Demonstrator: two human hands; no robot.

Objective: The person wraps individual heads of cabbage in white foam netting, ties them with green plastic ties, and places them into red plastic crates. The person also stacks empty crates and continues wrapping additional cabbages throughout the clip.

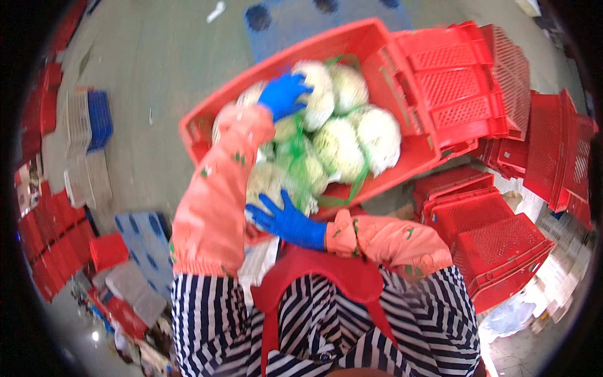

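A large red plastic crate point(405, 181) lies before me, holding several round, pale vegetable heads point(339, 148) in whitish wrapping. Green mesh netting point(296, 148) lies over and between some of them. My left hand point(285, 96), in a blue glove, reaches across the crate and rests on the heads at its far side, fingers spread beside a tall white-wrapped head point(316, 94). My right hand point(292, 224), also blue-gloved, is spread at the crate's near side, its fingers against a wrapped head point(267, 181). Neither hand is visibly closed around a head. Orange sleeve covers reach both wrists.
Stacked red crates point(452, 80) adjoin the crate's right end, with more red crates point(499, 235) at the lower right. A blue plastic pallet point(287, 21) lies beyond the crate; another blue pallet point(141, 245) is at the left. White and blue crates point(99, 120) stand farther left.
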